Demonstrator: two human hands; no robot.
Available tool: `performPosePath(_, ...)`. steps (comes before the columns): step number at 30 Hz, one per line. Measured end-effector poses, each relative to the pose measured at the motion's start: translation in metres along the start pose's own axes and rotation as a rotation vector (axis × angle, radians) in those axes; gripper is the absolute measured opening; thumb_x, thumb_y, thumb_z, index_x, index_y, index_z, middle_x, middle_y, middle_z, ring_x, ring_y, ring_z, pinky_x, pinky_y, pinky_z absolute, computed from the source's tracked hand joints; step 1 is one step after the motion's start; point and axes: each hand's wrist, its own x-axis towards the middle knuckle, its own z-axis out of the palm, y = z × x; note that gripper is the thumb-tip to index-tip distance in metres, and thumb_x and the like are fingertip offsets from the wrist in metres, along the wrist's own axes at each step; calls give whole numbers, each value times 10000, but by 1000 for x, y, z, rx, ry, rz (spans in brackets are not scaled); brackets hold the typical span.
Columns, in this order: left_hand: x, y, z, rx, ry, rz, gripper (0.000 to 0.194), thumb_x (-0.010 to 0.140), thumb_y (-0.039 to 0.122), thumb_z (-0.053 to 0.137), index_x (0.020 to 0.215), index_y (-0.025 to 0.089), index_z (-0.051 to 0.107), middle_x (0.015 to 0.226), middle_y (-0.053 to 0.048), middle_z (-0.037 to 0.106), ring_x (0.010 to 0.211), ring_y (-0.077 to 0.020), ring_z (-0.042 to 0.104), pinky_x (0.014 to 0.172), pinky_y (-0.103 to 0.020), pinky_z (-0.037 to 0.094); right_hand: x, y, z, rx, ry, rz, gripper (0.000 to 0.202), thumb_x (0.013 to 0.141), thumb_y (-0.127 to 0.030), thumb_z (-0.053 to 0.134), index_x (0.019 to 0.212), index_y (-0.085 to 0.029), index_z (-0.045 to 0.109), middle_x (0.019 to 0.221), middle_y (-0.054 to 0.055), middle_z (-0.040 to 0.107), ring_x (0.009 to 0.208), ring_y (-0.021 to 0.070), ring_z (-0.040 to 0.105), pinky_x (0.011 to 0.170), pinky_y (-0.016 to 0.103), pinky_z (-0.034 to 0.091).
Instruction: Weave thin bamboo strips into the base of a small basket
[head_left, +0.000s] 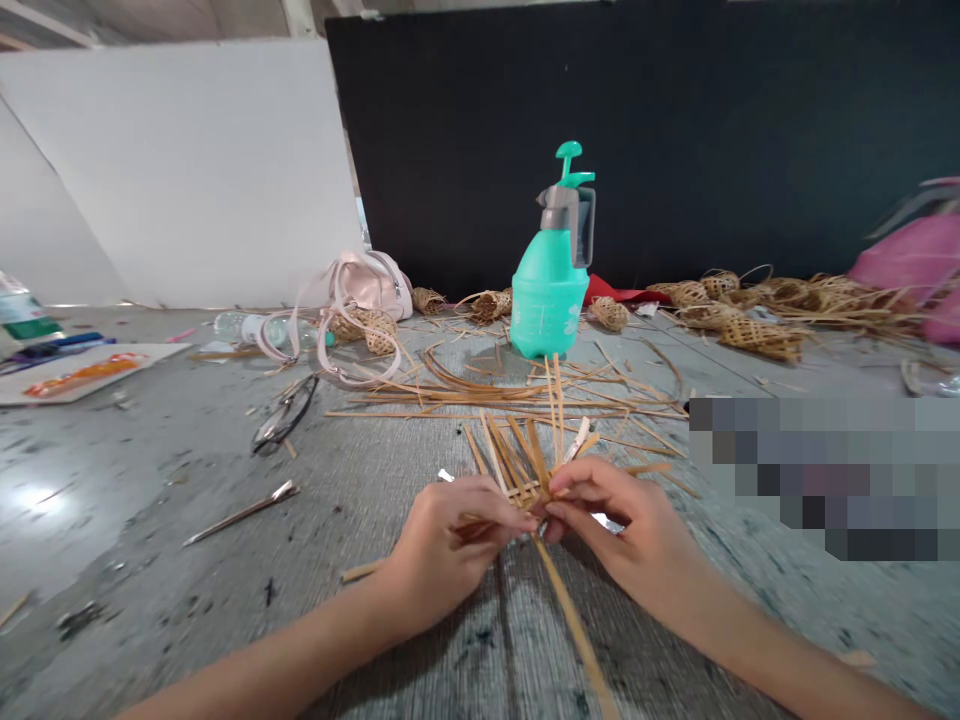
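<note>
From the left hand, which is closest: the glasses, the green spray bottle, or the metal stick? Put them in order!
From the left hand:
1. Metal stick, on the table to its left.
2. Glasses, farther back on the left.
3. Green spray bottle, standing far back, slightly right.

Thin matt bamboo strips (517, 455)

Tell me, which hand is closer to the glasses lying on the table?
Left. The left hand is just right of and below the glasses. The right hand sits farther right, past the bamboo strips that both hands pinch.
</note>
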Motion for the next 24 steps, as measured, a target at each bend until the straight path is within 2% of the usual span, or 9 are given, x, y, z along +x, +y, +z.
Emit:
performPosePath(2, -1, -1, 2, 54, -7, -14, 131, 744, 171, 581, 763, 145, 708, 730, -69, 683, 671, -166, 629, 604, -253, 506, 2, -1, -1, -13, -17, -1, 58, 814, -237, 512, 760, -217, 520, 653, -21, 636, 614, 136, 634, 575, 245, 494)
performPosePath(5, 0, -3, 5, 58, 28, -107, 129, 756, 211, 588, 780, 138, 691, 776, -71, 702, 701, -178, 650, 650, -272, 526, 3, -3, -3, -75, -61, -10, 79, 804, -232, 507, 749, -217, 562, 667, -19, 637, 592, 130, 614, 563, 245, 488)
performPosePath(7, 1, -4, 6, 69, 39, -95, 132, 764, 213, 584, 815, 139, 680, 792, -65, 706, 702, -176, 656, 664, -274, 529, 3, -5, -4, -126, -52, -28, 92, 798, -208, 506, 752, -224, 585, 661, -22, 628, 585, 125, 590, 549, 239, 475)
performPosePath(13, -1, -3, 4, 237, -9, 188, 130, 803, 142, 548, 884, 156, 649, 862, -58, 677, 789, -161, 630, 718, -264, 501, 5, -7, -4, -153, 6, -178, 108, 782, -194, 560, 678, -205, 583, 690, -1, 585, 611, 125, 538, 544, 230, 436)
performPosePath(19, 1, 2, 2, 274, -39, 339, 170, 823, 93, 506, 930, 169, 615, 908, -54, 667, 819, -148, 623, 729, -251, 485, 3, -9, -4, -205, 15, -226, 118, 797, -158, 535, 693, -203, 567, 654, -3, 595, 597, 130, 544, 545, 237, 422)
performPosePath(21, 2, 2, 3, 227, -44, 312, 160, 819, 90, 505, 915, 152, 617, 875, -59, 659, 794, -144, 621, 714, -243, 486, 1, -9, -5, -240, 17, -231, 126, 799, -143, 521, 697, -206, 560, 675, 2, 603, 607, 133, 551, 557, 244, 425)
performPosePath(24, 2, 2, 3, 129, -4, 173, 87, 784, 112, 558, 832, 123, 630, 802, -58, 663, 745, -147, 628, 694, -234, 493, -1, -9, -6, -284, -18, -221, 129, 814, -134, 497, 734, -211, 562, 731, 9, 622, 638, 135, 571, 590, 252, 440)
